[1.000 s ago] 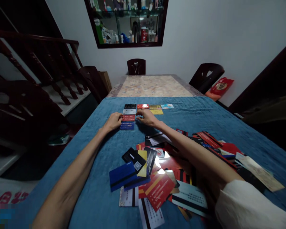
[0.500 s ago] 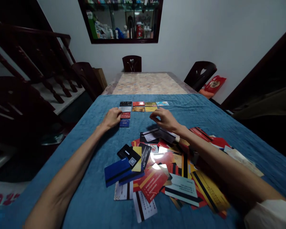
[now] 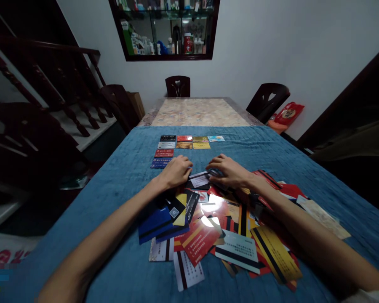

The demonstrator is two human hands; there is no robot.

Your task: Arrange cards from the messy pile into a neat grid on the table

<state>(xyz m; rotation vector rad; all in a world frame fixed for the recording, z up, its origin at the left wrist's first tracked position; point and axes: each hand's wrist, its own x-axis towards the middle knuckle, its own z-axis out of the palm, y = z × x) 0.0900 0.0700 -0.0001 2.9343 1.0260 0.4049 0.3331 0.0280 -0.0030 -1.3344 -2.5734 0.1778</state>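
My left hand (image 3: 176,172) hovers at the far-left edge of a loose card pile, fingers apart and slightly bent, with nothing seen in them. Beside its fingertips lies a white bank card (image 3: 199,180) with a dark stripe. At the pile's far edge, my right hand (image 3: 229,172) has its thumb and fingers around a grey card (image 3: 215,173), partly hidden by the hand. Beyond my hands, several cards lie face up in short rows, among them a blue card (image 3: 159,163), a red card (image 3: 164,153) and a light blue card (image 3: 216,138).
The overlapping pile includes a dark blue card (image 3: 154,223), a pale green card (image 3: 236,250) and a gold card (image 3: 276,254). More cards spread right, under my right forearm. A blue cloth (image 3: 113,252) covers the table's near part. Dark chairs (image 3: 177,87) stand around.
My left hand has moved right and nearer, from the card rows to the pile, uncovering the blue and red cards. My right hand has come down onto the pile's far edge, around the grey card.
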